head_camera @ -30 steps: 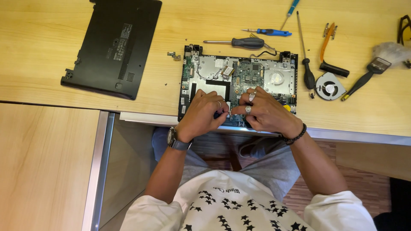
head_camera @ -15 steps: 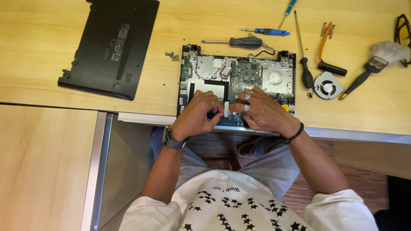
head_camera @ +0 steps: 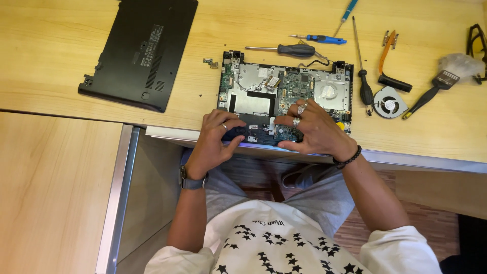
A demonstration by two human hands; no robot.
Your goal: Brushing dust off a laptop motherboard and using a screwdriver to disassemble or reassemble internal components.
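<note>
An opened laptop chassis (head_camera: 264,91) lies on the wooden desk (head_camera: 61,50) with its green circuit board and metal plates exposed. My left hand (head_camera: 217,136) rests on the near left edge of the chassis, fingers curled over a dark part there. My right hand (head_camera: 309,129), with rings on two fingers, presses its spread fingertips onto the board near the front middle. Whether either hand grips a small part is hidden by the fingers.
The black laptop bottom cover (head_camera: 139,50) lies at the far left. Behind the chassis are a black-handled screwdriver (head_camera: 291,49) and blue screwdrivers (head_camera: 322,38). To the right lie a long screwdriver (head_camera: 362,76), a copper heat pipe (head_camera: 388,58), a round fan (head_camera: 389,103) and a brush (head_camera: 441,81).
Both hands have slid slightly lower and apart along the chassis front edge; the left now covers the near left corner. The camera view has shifted a little.
</note>
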